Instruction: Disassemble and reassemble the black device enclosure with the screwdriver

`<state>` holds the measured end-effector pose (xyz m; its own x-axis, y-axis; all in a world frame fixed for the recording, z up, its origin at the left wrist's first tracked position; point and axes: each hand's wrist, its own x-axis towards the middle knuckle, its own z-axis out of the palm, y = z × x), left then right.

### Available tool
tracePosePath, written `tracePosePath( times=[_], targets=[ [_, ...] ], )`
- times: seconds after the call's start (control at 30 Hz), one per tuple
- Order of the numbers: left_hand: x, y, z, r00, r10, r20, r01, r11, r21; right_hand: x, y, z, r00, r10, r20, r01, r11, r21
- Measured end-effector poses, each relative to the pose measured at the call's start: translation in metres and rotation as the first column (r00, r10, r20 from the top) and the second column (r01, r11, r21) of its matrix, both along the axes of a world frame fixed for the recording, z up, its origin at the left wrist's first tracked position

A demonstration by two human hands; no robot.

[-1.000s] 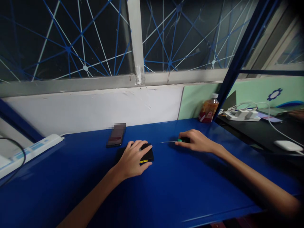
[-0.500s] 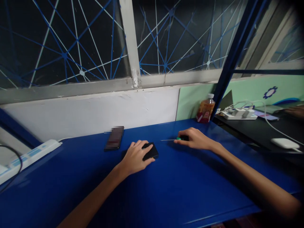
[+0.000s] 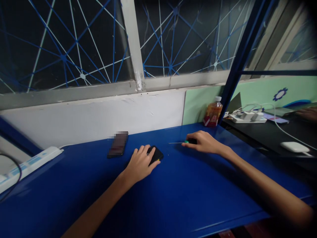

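My left hand [image 3: 138, 164] is closed around a flat black box-shaped object [image 3: 157, 153], fingers over its top and thumb along the near side. A bit of yellow shows by the thumb; the hand hides much of the object, so its kind is unclear. To the right, my right hand [image 3: 201, 142] grips a screwdriver [image 3: 187, 141] with a green and black handle. Its thin metal shaft points left toward the black object, apart from it, just above or on the blue table [image 3: 188, 191]. A tiny pale speck [image 3: 168, 154] lies between the two, too small to name.
A phone [image 3: 118, 144] lies behind my left hand. At the left edge is a white power strip [image 3: 32, 167]. A drink bottle [image 3: 213, 112] stands at the back right. On the black desk beyond are chargers [image 3: 252, 115], cables, and part of another person's hand [image 3: 307, 114].
The black object has turned or tilted slightly under my left hand, showing more yellow. A pale speck now shows on the table beside it. The whole view has shifted a little.
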<state>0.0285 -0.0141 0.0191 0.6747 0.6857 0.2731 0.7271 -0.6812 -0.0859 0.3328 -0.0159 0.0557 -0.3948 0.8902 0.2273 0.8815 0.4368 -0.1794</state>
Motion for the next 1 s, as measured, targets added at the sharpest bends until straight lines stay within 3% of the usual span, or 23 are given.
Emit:
tracePosePath(
  times=[0.1,0.2,0.3,0.4,0.5,0.67,0.87,1.0],
  targets=[
    [-0.01,-0.005,0.002,0.998,0.069,0.014,-0.069,0.997,-0.02,-0.002,0.0,-0.001,1.0,0.01,0.009,-0.01,1.0,-0.003],
    [-0.02,-0.003,0.005,0.998,0.052,0.025,-0.05,0.996,-0.074,-0.003,0.0,-0.002,1.0,0.012,0.017,-0.012,1.0,-0.018],
    [-0.031,0.003,0.011,0.989,0.147,-0.013,-0.148,0.988,-0.044,-0.002,0.0,-0.003,1.0,0.006,0.025,-0.005,1.0,-0.023],
    [-0.04,0.006,0.016,1.0,-0.007,-0.024,0.006,1.0,-0.019,-0.002,-0.001,-0.003,1.0,0.009,0.022,-0.009,1.0,-0.023],
    [-0.045,0.005,0.016,0.981,-0.192,-0.016,0.19,0.977,-0.092,-0.003,-0.001,-0.003,1.0,0.016,0.02,-0.015,1.0,-0.026],
    [-0.045,0.003,0.018,0.942,-0.335,-0.024,0.323,0.922,-0.214,-0.006,-0.002,-0.002,0.999,0.015,0.03,-0.014,0.999,-0.035],
    [-0.044,-0.007,0.032,0.965,-0.255,-0.064,0.237,0.95,-0.205,-0.006,-0.003,-0.001,0.999,0.032,0.005,-0.031,0.998,-0.048],
    [-0.047,-0.013,0.041,0.988,-0.093,-0.127,0.065,0.977,-0.203,-0.011,-0.006,-0.002,0.995,0.079,-0.054,-0.084,0.991,-0.109]
  ],
)
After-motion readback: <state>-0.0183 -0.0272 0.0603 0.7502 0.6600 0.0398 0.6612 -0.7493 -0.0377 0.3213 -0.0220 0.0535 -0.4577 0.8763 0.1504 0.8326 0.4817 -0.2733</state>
